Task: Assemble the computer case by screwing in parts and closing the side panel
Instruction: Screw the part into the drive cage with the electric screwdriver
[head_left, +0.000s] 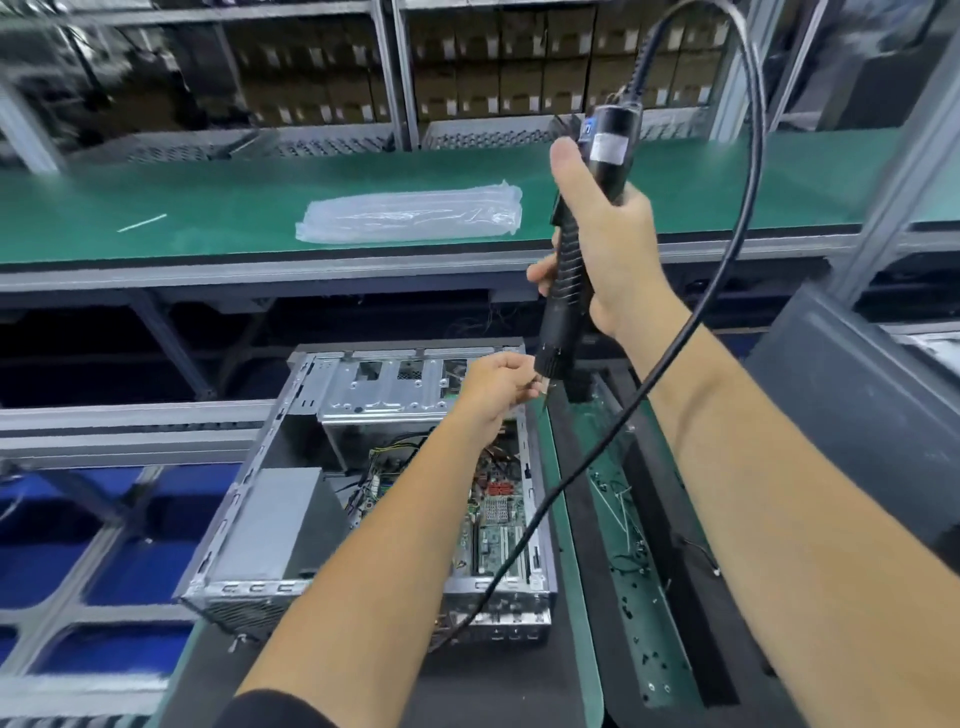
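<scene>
Right hand (605, 244) raised, wrapped round driver (576, 249); driver near-upright, tip down. Left hand (493, 387) pinching at tip, above open case (249, 519).

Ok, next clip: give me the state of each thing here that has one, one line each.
computer case: side open, motherboard exposed, lying on the bench.
electric screwdriver: held upright, tip down above the case's far right corner.
right hand: grips the screwdriver body.
left hand: fingers pinched at the screwdriver's tip; any screw there is too small to tell.
plastic bag: lying flat on the green shelf.
</scene>
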